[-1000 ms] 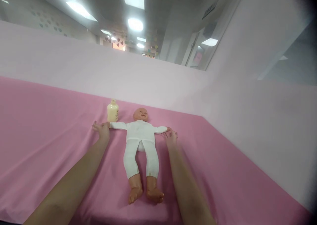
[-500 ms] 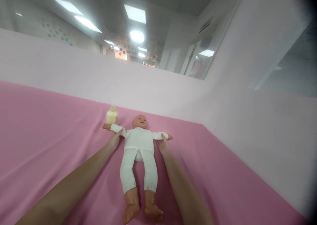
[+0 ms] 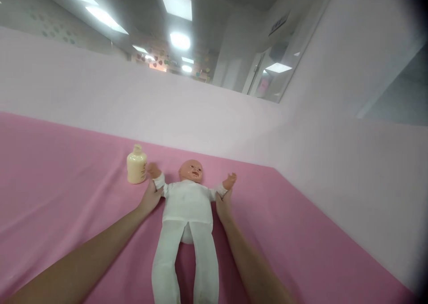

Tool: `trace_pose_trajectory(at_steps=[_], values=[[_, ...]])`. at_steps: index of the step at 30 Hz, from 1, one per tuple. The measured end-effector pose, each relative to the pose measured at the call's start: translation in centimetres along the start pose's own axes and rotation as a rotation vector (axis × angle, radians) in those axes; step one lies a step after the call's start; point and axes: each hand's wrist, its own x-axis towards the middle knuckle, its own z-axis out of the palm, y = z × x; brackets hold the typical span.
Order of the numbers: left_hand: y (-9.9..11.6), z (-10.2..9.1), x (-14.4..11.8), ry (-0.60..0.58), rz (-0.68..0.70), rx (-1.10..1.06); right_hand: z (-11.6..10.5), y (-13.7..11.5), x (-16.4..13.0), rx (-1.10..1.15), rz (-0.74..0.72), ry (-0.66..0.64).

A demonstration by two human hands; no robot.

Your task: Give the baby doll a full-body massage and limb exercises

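Observation:
A baby doll (image 3: 187, 201) in white clothes lies on its back, head towards the wall, its feet cut off by the lower picture edge. My left hand (image 3: 151, 198) is closed round the doll's white-sleeved arm on the left. On the other side my right hand (image 3: 224, 204) grips the doll's right-side arm near the wrist. Both doll arms are raised a little, their bare hands pointing up and outward. Just beyond the left doll hand stands a cream-coloured bottle (image 3: 136, 166) with a pump-like top, upright and apart from my fingers.
A pink sheet (image 3: 83, 174) with soft folds covers the surface under the doll. A pale wall (image 3: 167, 112) rises along the back and right side. Above it, a window (image 3: 214, 36) shows ceiling lights and a door.
The doll's arms have gone from stretched flat sideways to bent upward, with my hands on them. The view has shifted, so the doll and bottle look larger.

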Motion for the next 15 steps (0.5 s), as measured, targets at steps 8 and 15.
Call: trace_pose_trajectory(at_steps=[8,15], values=[[2.4,0.9,-1.5,-0.389,0.2,0.381,0.7,-2.0,-1.0,-0.074,-0.074,-0.396],[1.8,0.6,-1.0,-0.187,-0.051,0.107,0.6,0.8,-0.3,0.174,0.257,-0.156]])
